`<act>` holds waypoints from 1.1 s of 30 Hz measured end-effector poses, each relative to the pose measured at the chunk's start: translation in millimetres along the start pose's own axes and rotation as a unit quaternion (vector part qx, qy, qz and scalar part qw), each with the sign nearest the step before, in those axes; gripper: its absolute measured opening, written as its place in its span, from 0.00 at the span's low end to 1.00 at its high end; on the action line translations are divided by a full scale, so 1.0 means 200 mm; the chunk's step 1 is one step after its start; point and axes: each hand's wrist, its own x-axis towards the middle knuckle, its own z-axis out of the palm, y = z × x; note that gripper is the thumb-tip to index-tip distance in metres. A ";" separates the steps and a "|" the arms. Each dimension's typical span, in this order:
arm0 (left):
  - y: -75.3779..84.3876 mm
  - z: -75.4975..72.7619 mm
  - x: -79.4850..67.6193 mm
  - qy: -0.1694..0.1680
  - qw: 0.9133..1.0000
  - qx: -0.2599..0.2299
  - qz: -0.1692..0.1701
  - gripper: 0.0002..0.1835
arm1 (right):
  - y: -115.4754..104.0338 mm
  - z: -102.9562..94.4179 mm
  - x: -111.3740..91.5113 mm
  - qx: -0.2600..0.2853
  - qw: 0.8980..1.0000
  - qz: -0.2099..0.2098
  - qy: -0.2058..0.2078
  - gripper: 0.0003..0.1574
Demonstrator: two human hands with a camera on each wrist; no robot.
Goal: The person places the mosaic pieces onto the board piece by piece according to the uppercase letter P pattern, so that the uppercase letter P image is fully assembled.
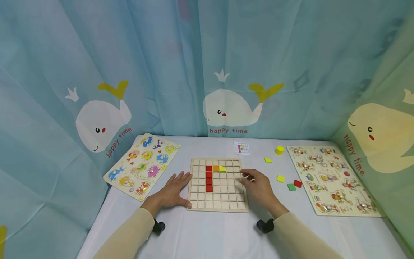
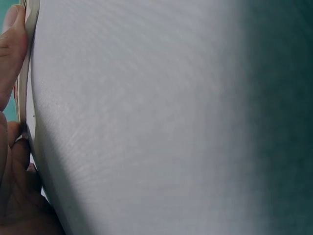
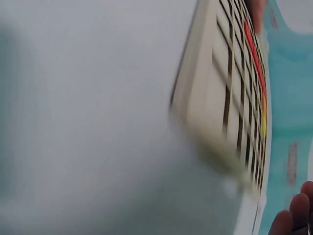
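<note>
A wooden grid board (image 1: 213, 205) lies flat on the table. Several red tiles (image 1: 209, 181) form a column in its cells, with an orange tile (image 1: 216, 168) and a yellow piece (image 1: 222, 168) beside the top one. My left hand (image 1: 171, 191) rests at the board's left edge, fingers spread and thumb touching its side; the left wrist view catches part of that hand (image 2: 14, 191). Over the board's right edge is my right hand (image 1: 257, 185), its fingers loosely bent with nothing visible between them. The right wrist view is blurred and shows only its fingertips (image 3: 296, 215).
Right of the board lie loose yellow pieces (image 1: 280, 178), a green tile (image 1: 291, 187) and a red tile (image 1: 297, 183). Behind them stands a yellow cylinder (image 1: 279, 150). A pattern card (image 1: 242, 148) lies behind the board. Picture puzzles flank it, one left (image 1: 142, 167), one right (image 1: 330, 180).
</note>
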 end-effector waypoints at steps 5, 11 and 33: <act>0.00 0.00 0.00 -0.002 1.000 0.004 0.002 0.66 | 0.14 -0.22 -0.02 -0.040 0.998 0.020 0.038 0.23; 0.00 0.00 0.00 -0.003 1.000 0.004 0.005 0.65 | 0.31 -0.46 -0.08 -0.066 0.995 0.046 0.062 0.28; -0.02 0.01 0.01 -0.005 1.000 0.000 0.012 0.67 | 0.62 -0.79 -0.07 -0.140 0.986 0.089 -0.027 0.32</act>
